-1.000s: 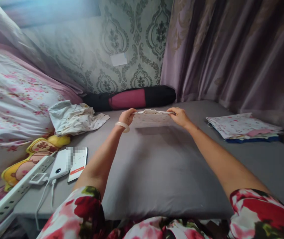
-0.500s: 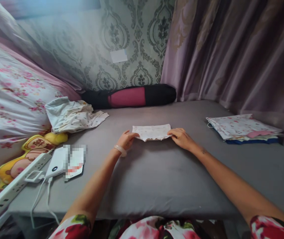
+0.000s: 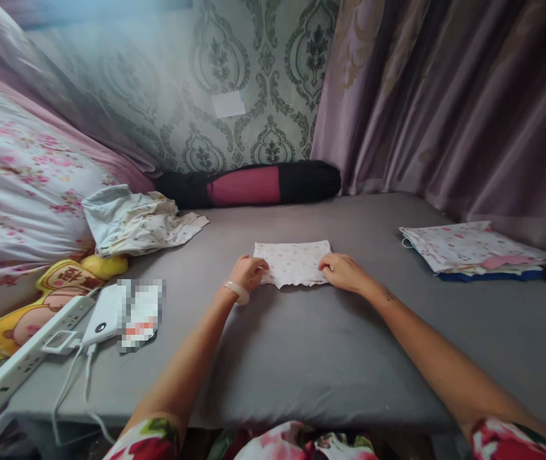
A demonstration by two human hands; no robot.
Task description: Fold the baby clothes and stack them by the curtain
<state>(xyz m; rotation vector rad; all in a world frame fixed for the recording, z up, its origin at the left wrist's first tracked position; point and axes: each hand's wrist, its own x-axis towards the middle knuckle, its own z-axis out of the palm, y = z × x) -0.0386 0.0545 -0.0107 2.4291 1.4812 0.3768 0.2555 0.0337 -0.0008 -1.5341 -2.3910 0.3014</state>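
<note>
A small white folded garment (image 3: 294,263) with a faint scattered print lies on the grey bed sheet, straight ahead of me. Its near edge looks wavy. My left hand (image 3: 250,273), with a pale bangle at the wrist, pinches the garment's left side near the front corner. At the opposite side my right hand (image 3: 342,271) has its thumb and fingers closed on the right edge. Both hands rest low, close to the sheet.
Rumpled light clothes (image 3: 141,220) lie at the back left, a folded stack (image 3: 474,249) at the right. A black and magenta roll (image 3: 248,185) lines the wall. At left are a power strip (image 3: 28,358), a white power bank (image 3: 105,319) with cables, and a yellow plush (image 3: 23,326).
The garment now lies flatter and shows more of its surface, its near edge lower toward me. Both hands have shifted slightly, their fingers more curled at its sides.
</note>
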